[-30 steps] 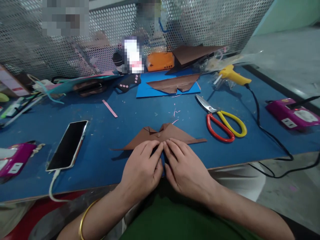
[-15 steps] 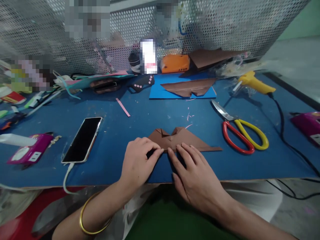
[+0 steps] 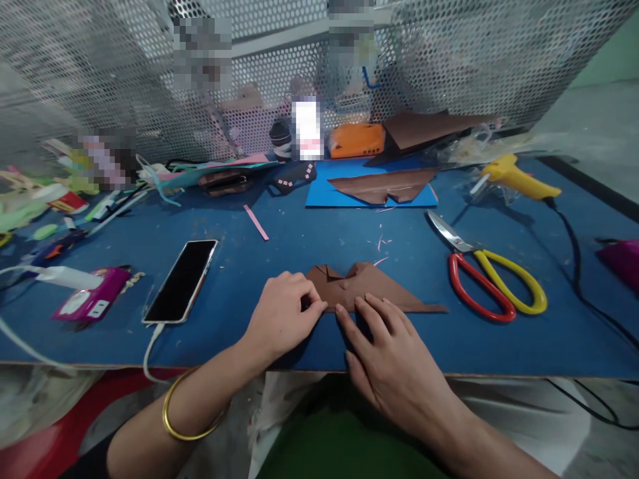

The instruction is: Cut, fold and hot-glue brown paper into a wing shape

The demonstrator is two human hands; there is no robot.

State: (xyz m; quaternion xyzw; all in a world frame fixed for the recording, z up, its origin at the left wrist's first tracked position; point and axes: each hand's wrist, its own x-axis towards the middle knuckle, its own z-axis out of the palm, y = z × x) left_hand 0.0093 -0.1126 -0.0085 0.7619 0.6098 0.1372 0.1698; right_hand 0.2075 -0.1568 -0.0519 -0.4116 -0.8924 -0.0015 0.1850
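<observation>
My blue rectangular desk (image 3: 299, 233) bears my folded brown paper (image 3: 387, 283) near its front. My right hand (image 3: 387, 352), fingers spread, presses the near edge; my left hand (image 3: 282, 313), thumb-and-finger grip pinching it, now sits apart, unlike a second ago, baring some edge. Behind: orange package (image 3: 357, 141), contents hidden.

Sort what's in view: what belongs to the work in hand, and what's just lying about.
Work in hand:
folded brown paper, touched by left hand and right hand
likely the similar brown piece on the blue sheet
possibly the scissors, unheld

Apparently lying about:
dark-screened phone
pink strip
</observation>
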